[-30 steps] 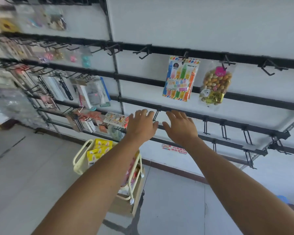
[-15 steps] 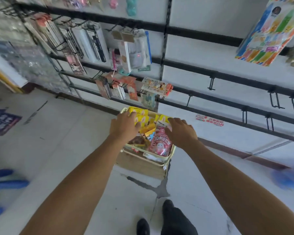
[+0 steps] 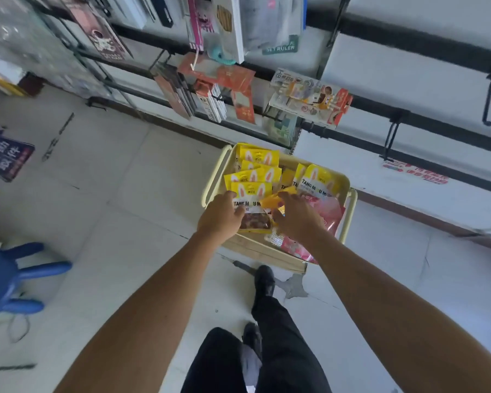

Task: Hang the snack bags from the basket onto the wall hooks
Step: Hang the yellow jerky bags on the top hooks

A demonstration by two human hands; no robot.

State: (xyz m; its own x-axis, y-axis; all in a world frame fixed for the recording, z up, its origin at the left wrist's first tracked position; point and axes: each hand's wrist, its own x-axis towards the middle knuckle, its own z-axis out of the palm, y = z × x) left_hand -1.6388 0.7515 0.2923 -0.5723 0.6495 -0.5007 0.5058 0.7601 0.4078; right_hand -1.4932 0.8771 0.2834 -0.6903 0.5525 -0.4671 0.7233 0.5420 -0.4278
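Observation:
A pale yellow basket [image 3: 211, 182] stands on the floor below the wall rails, filled with several yellow snack bags [image 3: 258, 160] printed with rabbit ears, plus pink bags [image 3: 328, 212]. My left hand [image 3: 220, 217] curls its fingers over the left edge of the nearest yellow snack bag [image 3: 253, 191]. My right hand [image 3: 298, 218] reaches in beside it, fingers spread and resting on an orange bag [image 3: 274, 199]. Empty black wall hooks [image 3: 391, 137] hang on the rail to the right above the basket.
The basket rests on a cardboard box [image 3: 264, 251]. Stationery packs [image 3: 309, 95] hang on the rails above it. A blue stool [image 3: 9, 276] stands at the left and a dark floor sign [image 3: 6, 154] lies beyond. My legs and shoes [image 3: 264, 282] are just before the box.
My view has dropped from the wall hooks down to the basket. Both hands have come down from the rail into the basket and now touch the bags.

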